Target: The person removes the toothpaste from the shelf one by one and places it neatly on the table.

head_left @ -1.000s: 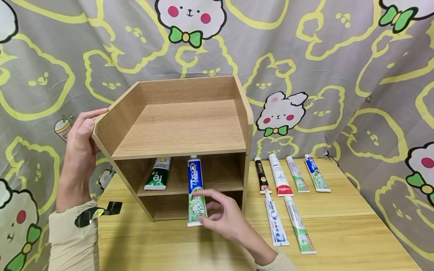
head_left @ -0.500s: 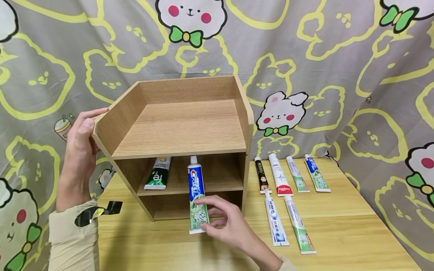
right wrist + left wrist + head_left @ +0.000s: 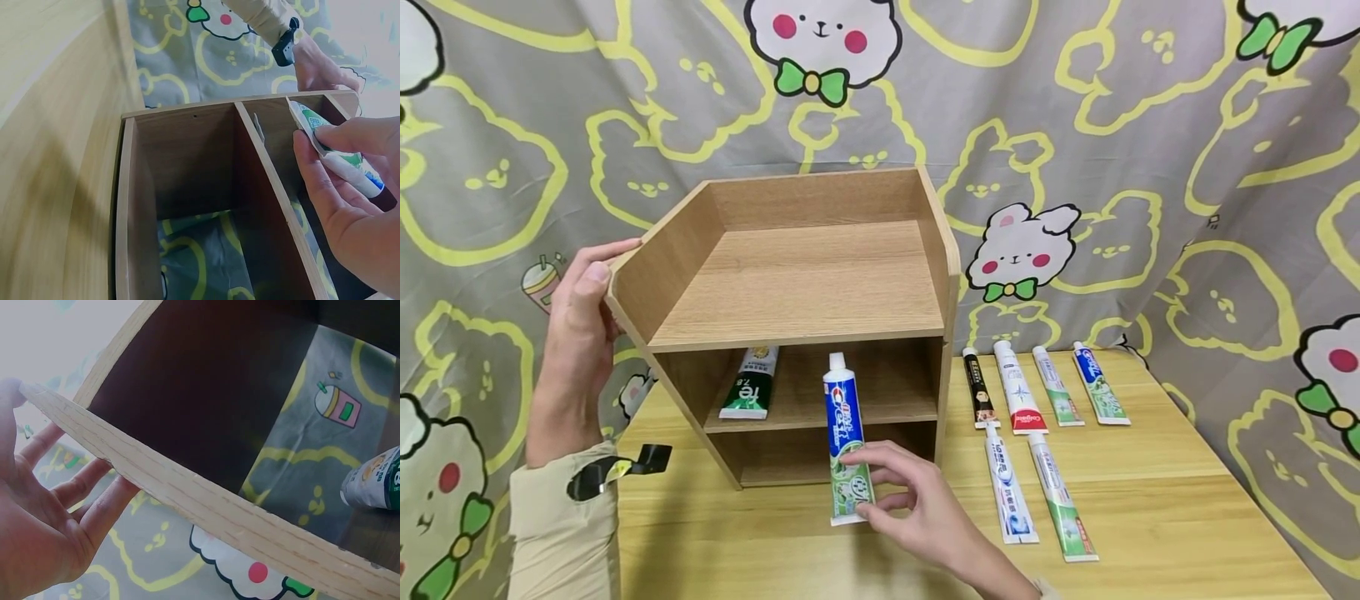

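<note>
A blue, white and green Crest toothpaste tube (image 3: 847, 442) is pinched near its crimped end between the thumb and fingers of my right hand (image 3: 921, 504). Its cap points up and away, in front of the middle compartment of a small wooden shelf (image 3: 820, 283). In the right wrist view the same toothpaste tube (image 3: 344, 165) tilts beside the shelf boards. My left hand (image 3: 574, 333) holds the upper left side panel, its thumb at the front edge. A dark green and white toothpaste tube (image 3: 750, 387) lies in the middle compartment, on the left.
Right of the shelf, several toothpaste tubes lie on the wooden table (image 3: 1165, 483): a black one (image 3: 979, 390), a red and white Colgate one (image 3: 1021, 392), another blue and green Crest one (image 3: 1101, 385) and more. A patterned curtain (image 3: 1075, 167) hangs behind.
My right hand has drawn the Crest toothpaste tube toward me and slightly right, away from the middle compartment's opening. The left hand has stayed on the side panel.
</note>
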Action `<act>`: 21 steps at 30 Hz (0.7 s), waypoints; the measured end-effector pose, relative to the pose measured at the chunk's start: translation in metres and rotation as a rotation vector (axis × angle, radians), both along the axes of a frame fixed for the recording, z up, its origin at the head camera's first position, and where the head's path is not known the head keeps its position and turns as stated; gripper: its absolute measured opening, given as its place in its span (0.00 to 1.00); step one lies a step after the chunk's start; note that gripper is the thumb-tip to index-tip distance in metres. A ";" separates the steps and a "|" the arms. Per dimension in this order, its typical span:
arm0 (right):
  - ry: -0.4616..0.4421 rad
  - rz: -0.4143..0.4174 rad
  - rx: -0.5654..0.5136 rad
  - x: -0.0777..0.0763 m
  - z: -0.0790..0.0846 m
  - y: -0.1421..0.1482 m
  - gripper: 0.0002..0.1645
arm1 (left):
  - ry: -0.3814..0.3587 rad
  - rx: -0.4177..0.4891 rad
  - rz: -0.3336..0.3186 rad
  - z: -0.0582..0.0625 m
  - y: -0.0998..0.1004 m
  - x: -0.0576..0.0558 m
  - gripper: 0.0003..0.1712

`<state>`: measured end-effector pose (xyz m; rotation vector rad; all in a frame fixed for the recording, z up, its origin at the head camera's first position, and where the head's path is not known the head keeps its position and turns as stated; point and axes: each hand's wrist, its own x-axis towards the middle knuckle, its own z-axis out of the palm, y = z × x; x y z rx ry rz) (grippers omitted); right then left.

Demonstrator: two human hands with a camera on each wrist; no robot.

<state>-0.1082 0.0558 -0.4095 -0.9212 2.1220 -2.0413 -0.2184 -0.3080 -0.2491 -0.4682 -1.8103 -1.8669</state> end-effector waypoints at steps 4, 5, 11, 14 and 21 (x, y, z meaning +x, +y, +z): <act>0.009 -0.020 0.007 0.003 0.001 0.004 0.32 | -0.002 -0.001 -0.005 0.000 -0.001 0.000 0.25; 0.009 -0.027 0.009 0.004 0.001 0.006 0.32 | -0.002 -0.001 -0.006 0.000 -0.001 0.000 0.25; -0.006 -0.052 0.018 0.007 0.001 0.014 0.31 | -0.007 -0.003 -0.001 0.000 0.000 0.000 0.26; 0.001 -0.058 0.016 0.008 0.001 0.018 0.30 | -0.005 -0.013 0.006 0.000 0.000 0.000 0.26; 0.099 -0.063 -0.025 0.008 -0.003 0.028 0.30 | 0.001 -0.014 0.009 0.000 0.000 0.000 0.26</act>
